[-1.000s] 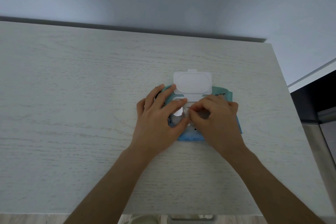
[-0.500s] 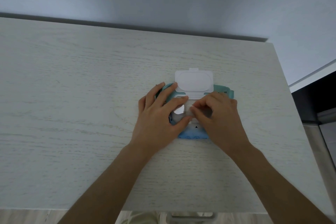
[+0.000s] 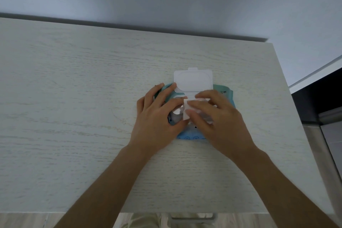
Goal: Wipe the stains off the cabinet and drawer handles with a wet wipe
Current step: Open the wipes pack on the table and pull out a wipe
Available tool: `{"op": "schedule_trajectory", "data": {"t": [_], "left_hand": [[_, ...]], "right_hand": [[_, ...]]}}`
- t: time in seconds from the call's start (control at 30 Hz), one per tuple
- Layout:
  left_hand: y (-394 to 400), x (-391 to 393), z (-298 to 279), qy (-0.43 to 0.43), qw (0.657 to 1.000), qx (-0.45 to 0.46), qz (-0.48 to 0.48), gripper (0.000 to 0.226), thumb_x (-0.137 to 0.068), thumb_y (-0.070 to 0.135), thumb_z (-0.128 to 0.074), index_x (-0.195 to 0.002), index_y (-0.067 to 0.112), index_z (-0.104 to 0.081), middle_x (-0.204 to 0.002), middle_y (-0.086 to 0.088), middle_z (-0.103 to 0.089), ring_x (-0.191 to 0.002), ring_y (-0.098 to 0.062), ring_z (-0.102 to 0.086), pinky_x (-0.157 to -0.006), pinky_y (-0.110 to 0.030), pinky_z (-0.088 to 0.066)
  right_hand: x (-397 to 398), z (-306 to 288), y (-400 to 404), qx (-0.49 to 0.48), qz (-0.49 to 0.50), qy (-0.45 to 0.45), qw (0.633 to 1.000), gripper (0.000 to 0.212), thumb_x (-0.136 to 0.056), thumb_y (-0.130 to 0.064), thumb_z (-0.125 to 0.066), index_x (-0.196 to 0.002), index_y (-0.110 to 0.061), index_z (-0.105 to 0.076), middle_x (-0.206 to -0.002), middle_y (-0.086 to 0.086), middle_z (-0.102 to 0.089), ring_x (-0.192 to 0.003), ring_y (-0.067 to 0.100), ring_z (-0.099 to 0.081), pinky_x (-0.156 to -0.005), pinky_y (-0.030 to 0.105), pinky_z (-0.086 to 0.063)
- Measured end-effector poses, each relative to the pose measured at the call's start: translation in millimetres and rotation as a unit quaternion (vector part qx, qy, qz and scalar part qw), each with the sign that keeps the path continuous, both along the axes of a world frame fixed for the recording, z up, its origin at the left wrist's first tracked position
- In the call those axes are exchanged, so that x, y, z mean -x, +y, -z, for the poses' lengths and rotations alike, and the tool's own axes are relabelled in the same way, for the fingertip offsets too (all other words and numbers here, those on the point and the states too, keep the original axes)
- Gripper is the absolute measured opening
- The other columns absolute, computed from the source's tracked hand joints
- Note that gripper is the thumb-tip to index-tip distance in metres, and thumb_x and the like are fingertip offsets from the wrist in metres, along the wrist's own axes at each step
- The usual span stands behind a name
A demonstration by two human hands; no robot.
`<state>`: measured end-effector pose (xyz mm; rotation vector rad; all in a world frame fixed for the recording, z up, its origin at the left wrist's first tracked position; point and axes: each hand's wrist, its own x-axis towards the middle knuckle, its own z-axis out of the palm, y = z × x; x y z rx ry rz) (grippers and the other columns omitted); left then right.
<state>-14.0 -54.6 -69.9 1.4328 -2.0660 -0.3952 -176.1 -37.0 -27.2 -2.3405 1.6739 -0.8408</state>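
A teal and blue wet-wipe pack [image 3: 224, 92] lies flat on the pale wood-grain cabinet top [image 3: 74, 98], with its white flip lid [image 3: 193, 79] standing open at the far side. My left hand [image 3: 157, 116] presses down on the left half of the pack, fingers spread and fairly straight. My right hand [image 3: 216, 116] pinches a white wet wipe [image 3: 187, 111] that sticks out of the pack's opening. Both hands hide most of the pack. Below the near edge of the top, a grey metal drawer handle [image 3: 192, 217] shows.
A grey wall rises behind the cabinet top. The top's right edge [image 3: 288, 98] drops off to a dark unit and a floor strip at the far right. Light trousers and wood-look flooring show under the near edge.
My right hand has drawn the wipe up out of the opening, so more white sheet shows now. My left hand has stayed pressed on the pack.
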Motion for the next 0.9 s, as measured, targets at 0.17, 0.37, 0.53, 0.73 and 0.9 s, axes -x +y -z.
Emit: {"op": "schedule_trajectory", "data": {"t": [0.17, 0.37, 0.53, 0.73, 0.9], "left_hand": [[-0.5, 0.3, -0.2, -0.003, 1.000, 0.003, -0.004, 0.051, -0.078, 0.056, -0.051, -0.112, 0.023, -0.069, -0.138, -0.001, -0.051, -0.133, -0.027, -0.037, -0.102, -0.043, -0.029], [-0.8, -0.3, -0.5, -0.016, 1.000, 0.002, -0.006, 0.052, -0.077, 0.058, -0.051, -0.115, 0.026, -0.068, -0.140, 0.002, -0.050, -0.134, -0.024, -0.036, -0.102, -0.042, -0.026], [-0.1, 0.4, -1.7, -0.025, 1.000, 0.003, -0.008, 0.051, -0.077, 0.059, -0.050, -0.114, 0.027, -0.068, -0.139, 0.002, -0.051, -0.133, -0.025, -0.038, -0.100, -0.044, -0.028], [0.1, 0.9, -1.5, -0.023, 1.000, 0.007, 0.001, 0.052, -0.078, 0.057, -0.051, -0.113, 0.024, -0.069, -0.139, -0.001, -0.050, -0.132, -0.028, -0.038, -0.100, -0.046, -0.028], [0.0, 1.5, -0.8, -0.022, 1.000, 0.007, 0.000, 0.052, -0.077, 0.057, -0.050, -0.113, 0.024, -0.069, -0.139, -0.001, -0.051, -0.133, -0.028, -0.038, -0.101, -0.046, -0.028]], "right_hand": [[-6.9, 10.1, -4.9, -0.012, 0.056, -0.027, 0.998, 0.013, -0.074, -0.007, -0.077, -0.074, 0.000, -0.066, -0.077, 0.011, -0.062, -0.067, 0.016, -0.054, -0.068, 0.012, -0.040], [-3.4, 2.0, -4.4, -0.026, 0.128, -0.115, 0.985, 0.007, -0.077, -0.007, -0.075, -0.074, -0.008, -0.069, -0.072, -0.001, -0.063, -0.060, 0.001, -0.049, -0.069, 0.006, -0.040], [-2.9, -5.9, 1.7, -0.057, 0.219, -0.270, 0.936, 0.021, -0.077, -0.018, -0.074, -0.073, -0.034, -0.061, -0.073, -0.020, -0.060, -0.067, -0.008, -0.057, -0.064, 0.003, -0.043], [8.9, -10.7, -1.6, -0.040, 0.200, -0.207, 0.957, 0.015, -0.080, -0.015, -0.072, -0.078, -0.026, -0.062, -0.080, -0.012, -0.058, -0.073, -0.013, -0.053, -0.067, -0.001, -0.040], [-1.4, 1.9, 2.6, 0.044, 0.131, -0.075, 0.988, 0.018, -0.088, -0.012, -0.063, -0.098, 0.001, -0.069, -0.097, 0.012, -0.064, -0.091, 0.018, -0.059, -0.081, 0.017, -0.044]]}}
